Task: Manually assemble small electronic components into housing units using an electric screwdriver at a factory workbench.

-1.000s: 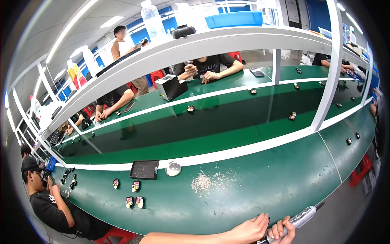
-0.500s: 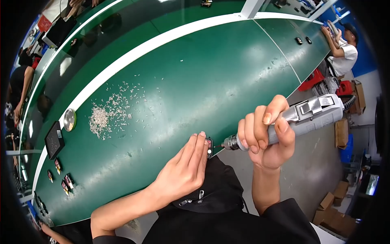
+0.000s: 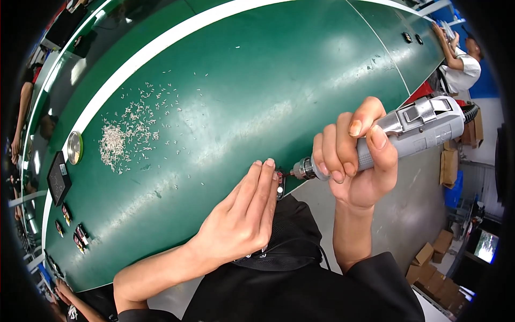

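My right hand [image 3: 357, 166] is wrapped round a grey electric screwdriver [image 3: 429, 121] with a metal lever on its body. Its bit points left and meets the upper end of a small black electronic part [image 3: 280, 189] at the table's near edge. Red and a white round spot show on that part; the rest of it is hidden. My left hand [image 3: 236, 214] lies over it, fingers straight and together, holding it against the edge. To the left, a heap of tiny silvery screws [image 3: 112, 145] spreads loosely over the green table [image 3: 252, 86].
A round tin [image 3: 75, 147] and a black tray [image 3: 58, 178] stand at the left, beside several small black parts [image 3: 80, 236]. A white strip [image 3: 134, 59] borders the table's far side. Someone in a white shirt [image 3: 462, 72] works at the far right. Cardboard boxes [image 3: 432, 268] sit on the floor.
The screwdriver has come closer to the part, and its bit now reaches it. My view has shifted a little, so the screws and tray appear farther left. My left hand keeps its place on the part.
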Tool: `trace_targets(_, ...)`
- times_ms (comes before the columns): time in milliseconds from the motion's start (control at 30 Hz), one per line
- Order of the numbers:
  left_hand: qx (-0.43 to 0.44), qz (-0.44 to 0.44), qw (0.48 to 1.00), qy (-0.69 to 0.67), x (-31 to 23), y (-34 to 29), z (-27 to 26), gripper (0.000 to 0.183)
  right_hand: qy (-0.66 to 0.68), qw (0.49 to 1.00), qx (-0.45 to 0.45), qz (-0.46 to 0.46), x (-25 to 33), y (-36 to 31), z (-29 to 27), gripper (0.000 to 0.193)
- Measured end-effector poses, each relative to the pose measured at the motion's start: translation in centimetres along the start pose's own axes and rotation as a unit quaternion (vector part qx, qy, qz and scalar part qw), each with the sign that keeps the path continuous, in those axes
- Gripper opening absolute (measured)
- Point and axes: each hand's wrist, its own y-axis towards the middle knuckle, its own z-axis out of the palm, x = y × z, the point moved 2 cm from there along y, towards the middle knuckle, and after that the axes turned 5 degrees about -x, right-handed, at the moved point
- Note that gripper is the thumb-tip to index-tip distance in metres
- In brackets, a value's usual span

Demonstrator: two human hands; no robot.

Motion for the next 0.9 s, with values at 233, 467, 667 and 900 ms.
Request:
trace_targets(233, -0.003, -0.039, 0.998, -0.050, -0.1, 0.1, 0.0, 0.037, 0.014, 1.000, 0.004, 0.002, -0.3, 0.1, -0.4, 0.012)
trace_targets(467, -0.010, -0.041, 0.998, -0.049, -0.2, 0.0, 0.1, 0.037, -0.055, 0.997, 0.052, 0.016, -0.2, 0.4, 0.1, 0.018)
trace_targets(667, -0.007, -0.008, 1.000, -0.009, 0.0, -0.2, -0.1, 0.037, -0.123, 0.988, 0.091, 0.033, 0.0, 0.3, 1.4, 0.011)
trace_targets(900, -0.013, -0.008, 1.000, -0.020, -0.1, -0.1, -0.1, 0.039, -0.134, 0.988, 0.066, 0.038, -0.3, 0.6, 2.6, 0.014)
